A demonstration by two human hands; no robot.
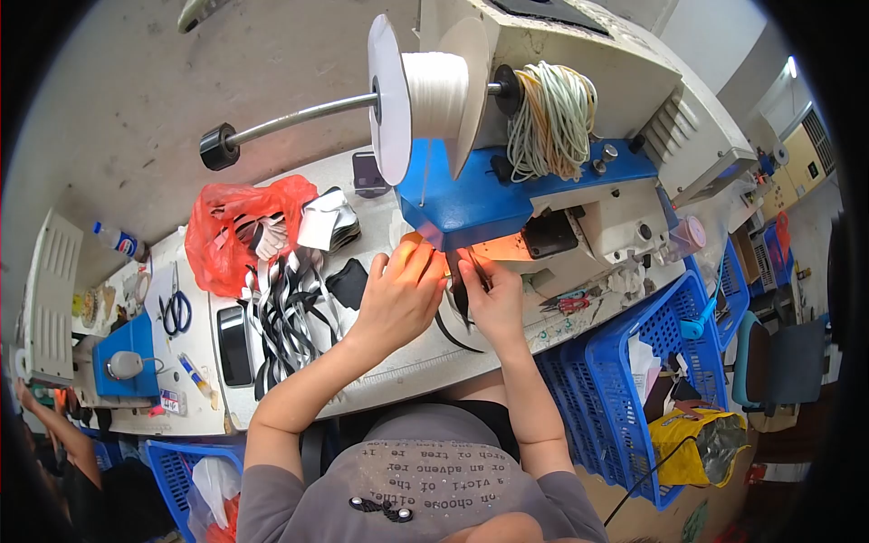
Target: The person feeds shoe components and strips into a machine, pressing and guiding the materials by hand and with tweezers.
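Note:
My left hand (401, 294) is at the lit work spot under the head of a blue and white sewing machine (471, 213). Its fingers are bent and pressed together, and whatever they grip is hidden. Just to its right, my right hand (493, 299) pinches a black strap (459, 291) between thumb and fingers. The strap hangs towards the table's front edge, where a loose end curves away. Left of my forearm lies a bundle of black and white straps (291, 312), with a small black cloth piece (348, 283) beside it.
A spool of white cord (436, 95) sits on a rod above the machine. Leftward are a red plastic bag (213, 240), a phone (234, 347) and scissors (176, 312). Blue crates (597, 389) stand at the right. Another person's arm (68, 434) shows far left.

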